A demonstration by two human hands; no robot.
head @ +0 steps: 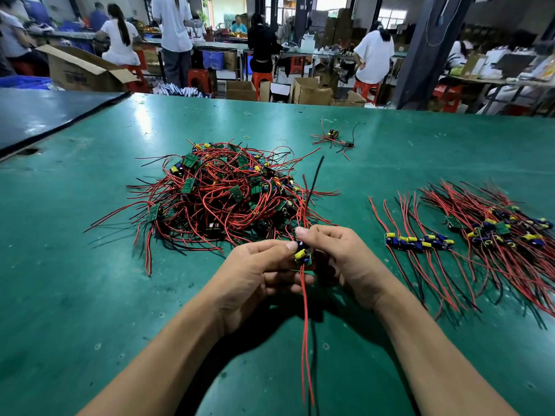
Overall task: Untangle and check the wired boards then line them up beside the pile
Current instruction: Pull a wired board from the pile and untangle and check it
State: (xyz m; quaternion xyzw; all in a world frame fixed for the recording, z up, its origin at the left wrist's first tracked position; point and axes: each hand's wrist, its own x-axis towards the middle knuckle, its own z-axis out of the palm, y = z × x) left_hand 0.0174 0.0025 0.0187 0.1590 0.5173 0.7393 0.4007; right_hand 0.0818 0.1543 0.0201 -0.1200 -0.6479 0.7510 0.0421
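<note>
A small wired board (302,255) with a yellow capacitor is held above the green table (90,295), in front of the pile. My left hand (255,277) pinches it from the left and my right hand (339,259) grips it from the right. Its red wires hang down toward me, and other red and black wires stick up. The tangled pile of boards (222,190) with red and black wires lies just behind my hands. To the right, a row of boards (420,242) lies lined up, wires straight.
A larger sorted bunch of boards (504,229) lies at the far right. One separate wired board (333,138) sits farther back on the table. Beyond the table's far edge are cardboard boxes, red stools and several people at other benches.
</note>
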